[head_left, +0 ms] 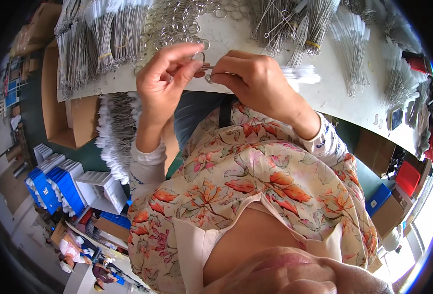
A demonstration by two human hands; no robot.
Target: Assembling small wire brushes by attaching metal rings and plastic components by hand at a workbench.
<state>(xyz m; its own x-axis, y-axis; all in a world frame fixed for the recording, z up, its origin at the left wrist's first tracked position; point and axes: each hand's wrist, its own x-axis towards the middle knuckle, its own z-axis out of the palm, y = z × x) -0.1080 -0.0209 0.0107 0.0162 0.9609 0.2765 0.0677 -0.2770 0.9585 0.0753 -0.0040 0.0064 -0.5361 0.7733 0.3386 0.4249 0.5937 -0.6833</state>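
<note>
My left hand pinches a shiny metal ring between thumb and fingers, over the table's near edge. My right hand is closed, its fingertips pinching thin wire ends right beside the ring. White bristle heads show past the back of this hand. They look like the far ends of the wire brushes it holds, but the fingers hide the middle. A small loop hangs under the right fingertips. Whether the ring passes through a wire loop cannot be made out.
Loose metal rings are heaped on the white table. Bundles of wire brushes lie at left, with more bundles at right. A cardboard box and hanging brushes are left of my lap; blue bins stand further off.
</note>
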